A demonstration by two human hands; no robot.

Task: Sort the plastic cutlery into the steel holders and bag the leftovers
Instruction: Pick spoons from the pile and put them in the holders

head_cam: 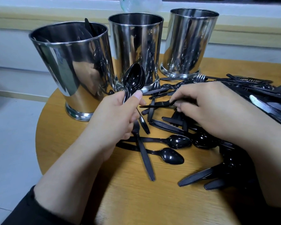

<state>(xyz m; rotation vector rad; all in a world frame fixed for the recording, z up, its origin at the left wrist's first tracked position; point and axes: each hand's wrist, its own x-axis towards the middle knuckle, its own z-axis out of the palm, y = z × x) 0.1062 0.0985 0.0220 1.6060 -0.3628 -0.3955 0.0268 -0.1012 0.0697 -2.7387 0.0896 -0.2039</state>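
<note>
Round wooden table (81, 153), pale window ledge (39, 15)

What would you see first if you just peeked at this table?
Three shiny steel holders stand in a row at the back of the round wooden table. In front, the left hand grips a nested stack of black spoons, bowls up. The right hand picks at the black cutlery pile scattered across the table's right side.
</note>
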